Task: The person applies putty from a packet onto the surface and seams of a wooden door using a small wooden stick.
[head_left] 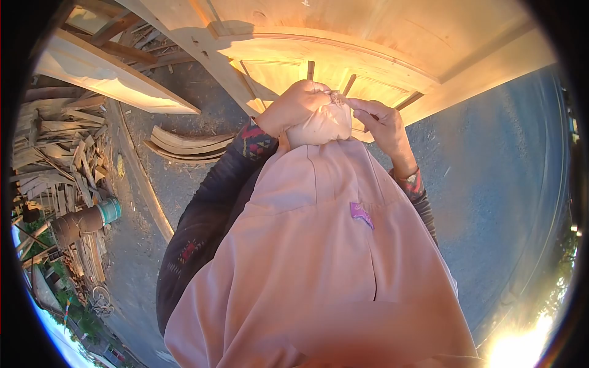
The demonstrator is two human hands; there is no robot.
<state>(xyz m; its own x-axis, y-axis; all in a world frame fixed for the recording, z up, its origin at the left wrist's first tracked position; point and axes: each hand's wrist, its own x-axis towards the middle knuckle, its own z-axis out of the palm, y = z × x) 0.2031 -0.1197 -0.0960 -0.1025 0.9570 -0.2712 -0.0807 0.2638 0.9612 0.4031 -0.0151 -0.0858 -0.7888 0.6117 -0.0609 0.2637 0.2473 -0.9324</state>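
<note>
A pale bag (319,127), apparently of thin plastic film, is located in front of the body, just beyond the upper end of the pink garment (331,233). In view, the near edge of the panelled wooden door (380,43) is overlapped by the bag; whether any weight is carried by that edge cannot be told. The bunched mouth (336,98) is held between both hands. At its left side, the fingers (315,87) of the left hand (288,109) are closed, with the film pinched near the tips. At its right side, the mouth is pinched by the fingers (363,105) of the right hand (388,129), the remaining fingers being curled. The contents cannot be identified. The bag is judged to be light to moderate in weight, with a soft, pliable wall by which little shape is kept without support. The film is likely to be somewhat slippery and easily torn if pulled hard at a single point. The grip is best taken on the bunched mouth, where several layers are stacked and friction is greatest; the rounded body is best supported from below with an open palm, and nails should be kept clear of the stretched film.
</note>
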